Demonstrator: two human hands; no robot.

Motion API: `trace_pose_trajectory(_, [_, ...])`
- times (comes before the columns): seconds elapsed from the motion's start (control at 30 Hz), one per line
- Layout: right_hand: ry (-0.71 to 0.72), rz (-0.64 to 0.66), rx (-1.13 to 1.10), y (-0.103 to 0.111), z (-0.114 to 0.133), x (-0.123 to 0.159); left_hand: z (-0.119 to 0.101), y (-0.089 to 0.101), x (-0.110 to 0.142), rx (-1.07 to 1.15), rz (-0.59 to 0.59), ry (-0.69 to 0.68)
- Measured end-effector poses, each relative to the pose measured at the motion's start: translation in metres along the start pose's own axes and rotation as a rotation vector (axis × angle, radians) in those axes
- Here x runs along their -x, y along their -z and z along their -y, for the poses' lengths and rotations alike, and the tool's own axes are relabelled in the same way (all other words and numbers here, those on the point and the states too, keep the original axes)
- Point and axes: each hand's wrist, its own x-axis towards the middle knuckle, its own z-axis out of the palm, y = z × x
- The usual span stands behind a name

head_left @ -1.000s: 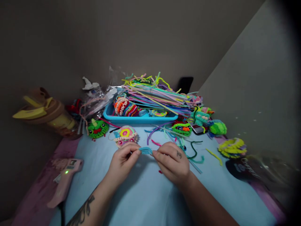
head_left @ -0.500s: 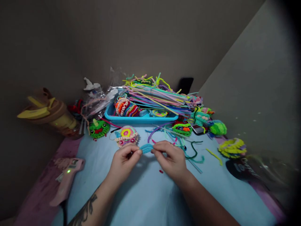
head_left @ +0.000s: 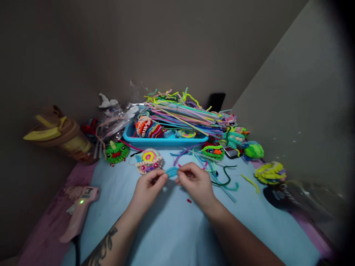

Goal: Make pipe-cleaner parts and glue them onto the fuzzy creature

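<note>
A small light-blue bundle of bent pipe cleaners (head_left: 171,171) is stretched between my hands above the middle of the table. My left hand (head_left: 150,185) pinches its left end between thumb and forefinger. At the other end, my right hand (head_left: 196,184) is closed on it, with the fingertips partly covering it. Just behind my left hand sits a pink, yellow and peach pipe-cleaner figure (head_left: 149,159) with pink round eyes. Below the bundle, a tiny red scrap (head_left: 189,201) lies on the light-blue cloth (head_left: 166,229).
A blue tray (head_left: 166,142) heaped with pipe cleaners (head_left: 185,112) stands at the back. Green figures (head_left: 116,153) and loose pipe cleaners (head_left: 226,181) lie around. At left are a pink glue gun (head_left: 80,210) and a brown-lidded cup (head_left: 69,136); a yellow bundle (head_left: 270,173) is at right.
My right hand has shifted slightly left, closer to my left hand, and its fingers have curled further over the light-blue bundle's end. The left hand keeps its pinch.
</note>
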Motion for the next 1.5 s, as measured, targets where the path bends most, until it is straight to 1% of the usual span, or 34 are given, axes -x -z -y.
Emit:
trace_pose_trajectory(0.1, [0.005, 0.014, 0.018, 0.0005, 0.0005, -0.0003, 0.0026, -0.0026, 0.0011, 0.079, -0.036, 0.010])
trace_pose_trajectory(0.17, [0.011, 0.024, 0.028, 0.0006, 0.0005, -0.0002, 0.0041, -0.0036, 0.0024, 0.093, -0.085, -0.025])
trace_pose_trajectory(0.23, [0.014, 0.033, 0.031, 0.0006, 0.0005, -0.0003, 0.0056, -0.0036, 0.0038, 0.022, -0.105, -0.097])
trace_pose_trajectory(0.37, [0.022, 0.044, 0.027, 0.0011, 0.0008, -0.0012, 0.0086, -0.0015, 0.0056, -0.160, -0.061, -0.241])
trace_pose_trajectory(0.47, [0.019, 0.050, 0.030, 0.0021, 0.0015, -0.0012, 0.0096, 0.0001, 0.0060, -0.194, -0.039, -0.284])
trace_pose_trajectory(0.7, [0.019, 0.049, 0.014, 0.0033, 0.0018, -0.0013, 0.0067, 0.0013, 0.0045, -0.165, -0.008, -0.273])
trace_pose_trajectory(1.13, [0.021, 0.060, 0.017, 0.0039, 0.0054, -0.0007, 0.0005, 0.0037, 0.0046, -0.091, 0.053, -0.206])
trace_pose_trajectory(1.5, [0.013, 0.062, -0.001, 0.0038, 0.0029, -0.0002, 0.0016, 0.0043, 0.0047, -0.108, 0.069, -0.203])
